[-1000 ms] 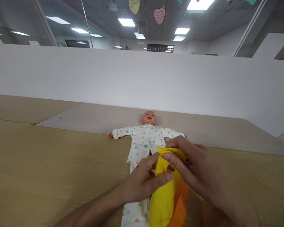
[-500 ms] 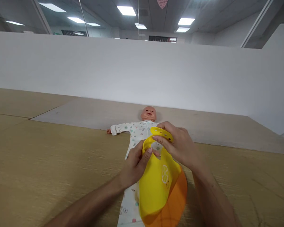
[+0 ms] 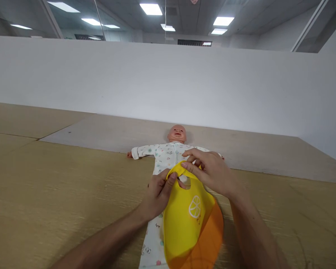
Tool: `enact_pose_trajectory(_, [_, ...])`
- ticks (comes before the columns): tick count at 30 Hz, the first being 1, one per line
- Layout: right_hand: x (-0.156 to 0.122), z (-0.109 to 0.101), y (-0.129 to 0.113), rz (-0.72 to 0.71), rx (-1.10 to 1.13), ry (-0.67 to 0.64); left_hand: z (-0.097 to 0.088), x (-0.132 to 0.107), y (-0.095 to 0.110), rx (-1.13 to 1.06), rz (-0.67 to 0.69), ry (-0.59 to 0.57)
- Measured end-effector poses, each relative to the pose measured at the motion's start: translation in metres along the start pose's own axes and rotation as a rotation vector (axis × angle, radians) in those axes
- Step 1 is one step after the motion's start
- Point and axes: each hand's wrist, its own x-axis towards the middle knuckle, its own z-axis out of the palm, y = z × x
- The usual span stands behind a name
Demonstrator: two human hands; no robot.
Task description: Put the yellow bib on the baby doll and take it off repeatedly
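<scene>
A yellow baby bib (image 3: 182, 220) with a white citrus-slice print and an orange lower part is held up between both hands. My left hand (image 3: 158, 192) pinches the left side of its neck band, thumb on top. My right hand (image 3: 208, 170) grips the right side of the band, where the straps meet; its fingertips partly hide the ends. Behind the bib lies a baby doll (image 3: 177, 133) on its back, in a white patterned sleepsuit (image 3: 165, 153), one arm stretched to the left. The bib and my hands cover much of its body.
The doll lies on a wood-coloured tabletop (image 3: 72, 194) with a paler panel (image 3: 123, 129) at the back. A white partition wall (image 3: 156, 82) rises behind it, topped by glass panes (image 3: 128, 22).
My right hand has brought the strap end with holes down onto the other strap, so the neck band now looks closed. My left hand has kept its pinch.
</scene>
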Motion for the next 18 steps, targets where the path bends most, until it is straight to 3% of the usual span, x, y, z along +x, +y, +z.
enact_pose_trajectory(8, [0.000,-0.004,0.004,-0.003,0.047,-0.091,-0.002,0.000,0.001,0.001,0.049,-0.032])
enact_pose_trajectory(12, [0.004,-0.003,0.027,0.017,0.158,-0.158,-0.004,0.001,-0.003,-0.010,0.014,-0.032])
enact_pose_trajectory(16, [0.018,0.021,0.065,0.102,0.144,-0.214,-0.005,0.004,-0.008,-0.126,-0.072,-0.034])
enact_pose_trajectory(18, [0.025,0.038,0.077,0.076,0.111,-0.242,-0.005,0.006,-0.009,-0.177,-0.094,-0.071])
